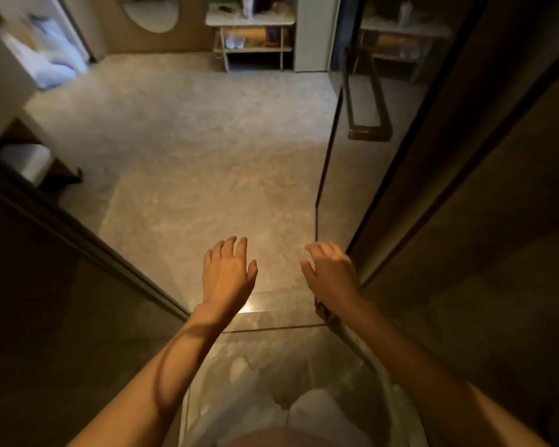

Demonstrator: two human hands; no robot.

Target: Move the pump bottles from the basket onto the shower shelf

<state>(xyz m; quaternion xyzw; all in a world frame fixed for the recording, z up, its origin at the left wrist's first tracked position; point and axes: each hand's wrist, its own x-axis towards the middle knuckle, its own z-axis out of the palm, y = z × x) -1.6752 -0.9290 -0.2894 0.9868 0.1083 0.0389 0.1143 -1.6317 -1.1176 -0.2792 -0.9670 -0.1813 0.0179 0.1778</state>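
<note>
Both bare hands hung low over the pale grey stone-look floor [188,150], palms down; the left hand [228,274] and the right hand [331,272] each had an empty grip, fingers loosely spread. The right one hovered near the dark glass door's [368,156] edge. Farther off stood a small white two-tier desk [249,19]; no pump bottles or basket could be made out
</note>
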